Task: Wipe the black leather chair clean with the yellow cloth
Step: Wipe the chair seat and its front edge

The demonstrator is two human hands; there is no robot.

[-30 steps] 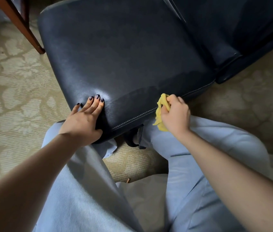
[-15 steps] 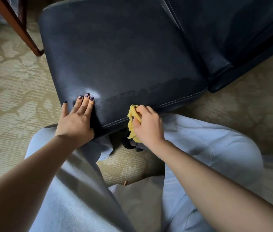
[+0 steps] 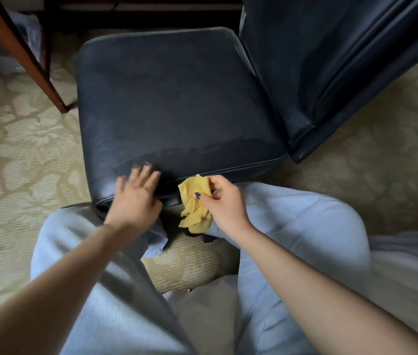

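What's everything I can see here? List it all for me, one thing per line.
chair seat: one, black leather, centre, with a darker band along its near edge
chair back: one, black leather, upper right of the seat
yellow cloth: one, crumpled, at the seat's near edge
wooden leg: one, reddish brown, upper left
carpet: beige, patterned, all around
trousers: light blue, on both knees at the bottom
left hand: one, flat on the seat's near left corner, blurred
right hand: one, gripping the cloth
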